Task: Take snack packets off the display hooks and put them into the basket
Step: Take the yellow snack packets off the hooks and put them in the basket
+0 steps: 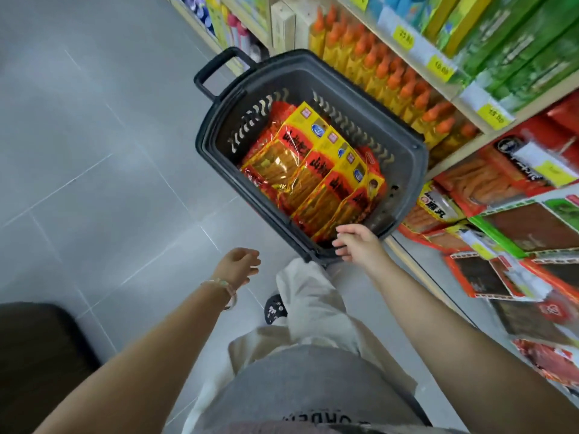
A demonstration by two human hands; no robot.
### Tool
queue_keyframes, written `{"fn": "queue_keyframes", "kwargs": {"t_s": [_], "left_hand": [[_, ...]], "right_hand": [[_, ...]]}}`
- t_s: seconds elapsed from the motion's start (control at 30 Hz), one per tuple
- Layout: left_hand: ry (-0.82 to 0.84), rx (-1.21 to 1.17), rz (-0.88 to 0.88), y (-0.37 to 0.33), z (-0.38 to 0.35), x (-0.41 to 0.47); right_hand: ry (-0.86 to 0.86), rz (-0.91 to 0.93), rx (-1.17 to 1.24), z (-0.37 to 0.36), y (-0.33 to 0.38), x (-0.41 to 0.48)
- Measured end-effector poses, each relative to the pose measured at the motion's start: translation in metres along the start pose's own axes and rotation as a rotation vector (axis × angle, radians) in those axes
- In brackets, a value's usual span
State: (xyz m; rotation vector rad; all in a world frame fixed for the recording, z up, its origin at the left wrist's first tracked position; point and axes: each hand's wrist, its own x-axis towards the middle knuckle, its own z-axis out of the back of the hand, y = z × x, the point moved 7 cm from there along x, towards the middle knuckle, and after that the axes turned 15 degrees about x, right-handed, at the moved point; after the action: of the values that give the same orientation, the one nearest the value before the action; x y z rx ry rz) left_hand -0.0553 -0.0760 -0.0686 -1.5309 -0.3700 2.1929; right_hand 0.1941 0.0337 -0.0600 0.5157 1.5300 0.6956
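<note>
The basket (404, 170) held a stack of yellow-and-red snack packets (316, 170). The right hand (357, 242) hovered at the basket's near rim, fingers loose and empty; the left hand (239, 266) hung left of the basket's near corner, relaxed, holding nothing

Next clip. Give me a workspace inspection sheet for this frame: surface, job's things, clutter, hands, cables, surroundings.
Surface: grey tiled floor.
Job's things: dark basket beside the shelves, holding several yellow-and-red snack packets; more red packets on the display at right.
Clutter: dark object at lower left, not identifiable.
Hands: left hand holds nothing, fingers loosely curled, bracelet at the wrist; right hand at the basket's near rim, fingers relaxed, holding nothing, contact unclear.
Cables: nothing seen.
Surroundings: shelves with orange-capped bottles, green boxes, yellow price tags.
</note>
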Motion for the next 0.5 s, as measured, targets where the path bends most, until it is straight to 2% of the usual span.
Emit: {"fn": "queue_keyframes", "kwargs": {"t_s": [0.27,0.5], "left_hand": [[-0.001,-0.03,-0.067,-0.079,-0.001,0.035],[0.067,0.061,-0.159,-0.136,0.0,0.069]], "right_hand": [[-0.138,-0.313,-0.081,0.013,0.017,0.105],[-0.247,-0.423,-0.224,0.013,0.013,0.144]]}}
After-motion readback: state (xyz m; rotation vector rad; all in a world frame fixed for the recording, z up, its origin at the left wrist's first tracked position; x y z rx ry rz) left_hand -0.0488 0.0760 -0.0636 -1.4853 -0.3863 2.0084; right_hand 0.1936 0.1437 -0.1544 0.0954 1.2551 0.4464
